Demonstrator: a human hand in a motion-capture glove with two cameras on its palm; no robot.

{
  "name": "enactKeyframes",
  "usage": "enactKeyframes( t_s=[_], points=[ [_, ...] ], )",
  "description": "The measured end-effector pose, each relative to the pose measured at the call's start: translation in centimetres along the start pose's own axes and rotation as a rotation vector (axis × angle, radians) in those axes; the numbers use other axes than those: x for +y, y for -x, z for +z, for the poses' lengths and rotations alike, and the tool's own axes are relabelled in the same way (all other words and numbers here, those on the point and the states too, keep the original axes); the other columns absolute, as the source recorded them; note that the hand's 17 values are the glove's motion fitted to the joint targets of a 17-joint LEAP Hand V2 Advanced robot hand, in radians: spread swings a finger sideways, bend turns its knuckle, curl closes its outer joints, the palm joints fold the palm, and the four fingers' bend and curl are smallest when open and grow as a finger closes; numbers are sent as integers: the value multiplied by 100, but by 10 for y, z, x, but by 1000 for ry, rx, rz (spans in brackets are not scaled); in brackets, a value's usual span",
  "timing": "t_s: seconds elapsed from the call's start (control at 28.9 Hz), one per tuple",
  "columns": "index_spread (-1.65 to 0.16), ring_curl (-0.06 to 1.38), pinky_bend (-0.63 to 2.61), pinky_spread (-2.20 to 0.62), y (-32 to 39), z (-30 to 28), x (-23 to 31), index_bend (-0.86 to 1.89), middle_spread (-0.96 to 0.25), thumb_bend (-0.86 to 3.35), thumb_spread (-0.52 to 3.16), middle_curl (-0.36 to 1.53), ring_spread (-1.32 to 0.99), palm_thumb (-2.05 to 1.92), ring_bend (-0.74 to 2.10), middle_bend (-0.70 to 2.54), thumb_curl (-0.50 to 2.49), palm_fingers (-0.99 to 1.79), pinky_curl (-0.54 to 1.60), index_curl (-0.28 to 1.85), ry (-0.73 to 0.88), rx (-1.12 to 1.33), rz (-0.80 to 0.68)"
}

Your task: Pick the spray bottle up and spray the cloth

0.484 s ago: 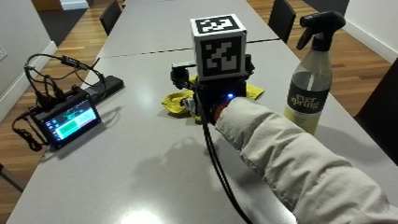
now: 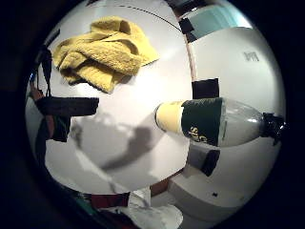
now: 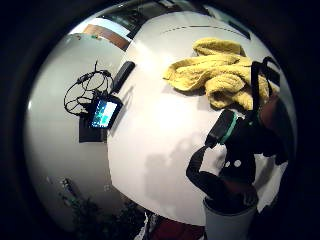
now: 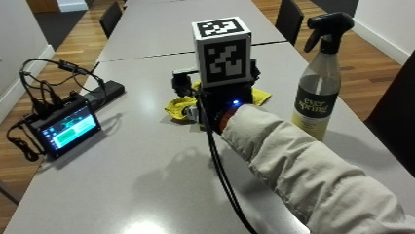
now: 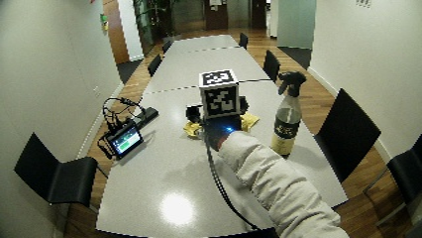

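A clear spray bottle (image 4: 317,97) with a black trigger head and a dark label stands upright on the grey table (image 4: 142,161), to the right of my gloved right hand (image 4: 223,100). A crumpled yellow cloth (image 4: 178,105) lies on the table just beyond and under the hand, partly hidden by it. The hand hovers above the table with its fingers relaxed and holds nothing. The little finger side palm view shows the bottle (image 2: 214,121) a short way off and the cloth (image 2: 102,57) beside it. In the thumb side palm view the cloth (image 3: 220,72) lies close ahead of the fingers (image 3: 240,150).
A small screen device (image 4: 65,126) with a tangle of black cables (image 4: 52,78) sits at the table's left edge. Black chairs (image 5: 346,131) stand along both sides. Bare table surface lies between the hand and the device.
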State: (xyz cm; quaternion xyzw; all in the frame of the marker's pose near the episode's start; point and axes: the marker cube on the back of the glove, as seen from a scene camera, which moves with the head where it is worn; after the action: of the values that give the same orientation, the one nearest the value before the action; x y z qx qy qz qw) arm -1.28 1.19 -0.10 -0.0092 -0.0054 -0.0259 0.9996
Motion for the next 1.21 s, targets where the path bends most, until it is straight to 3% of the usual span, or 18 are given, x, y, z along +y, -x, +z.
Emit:
enactKeyframes(
  t_s=[0.17, 0.38, 0.45, 0.59, 0.66, 0.8, 0.93, 1.11, 1.21],
  points=[
    [-23, 36, 67, -27, 6, -7, 52, 33, -8, 26, 67, 34, -13, 70, 56, 55, 37, 122, 35, 34, 16, -199, -179],
    [-24, 37, 53, -19, -62, -19, 138, 19, -7, 24, 79, 35, -12, 73, 53, 47, 41, 97, 34, 35, -122, -729, -391],
    [-24, 38, 37, -14, -82, -24, 147, 20, -7, 21, 80, 37, -12, 74, 54, 50, 42, 90, 31, 36, -196, -813, -335],
    [-26, 37, 21, -8, -154, -26, 148, 20, -9, 17, 82, 38, -13, 75, 48, 51, 44, 84, 26, 37, -429, -1028, 13],
    [-28, 36, 13, -5, -184, -18, 129, 23, -9, 16, 85, 39, -13, 75, 41, 50, 45, 71, 24, 38, -498, -1050, 101],
    [-29, 36, 13, -1, -192, 15, 77, 19, -8, 12, 86, 38, -12, 76, 36, 46, 46, 54, 23, 39, -360, -1095, 90],
    [-30, 33, 10, 3, -190, 54, 49, 23, -10, 10, 86, 38, -14, 80, 37, 47, 48, 75, 18, 39, -277, -1119, 36],
    [-30, 32, 29, -9, -196, 64, 48, 26, -15, 10, 69, 39, -19, 93, 35, 44, 53, 122, 24, 41, -324, -1187, -7],
    [-28, 36, 36, -18, -190, 58, 52, 26, -14, 7, 59, 41, -19, 95, 40, 47, 56, 133, 28, 45, -381, -1221, 21]
  ],
)
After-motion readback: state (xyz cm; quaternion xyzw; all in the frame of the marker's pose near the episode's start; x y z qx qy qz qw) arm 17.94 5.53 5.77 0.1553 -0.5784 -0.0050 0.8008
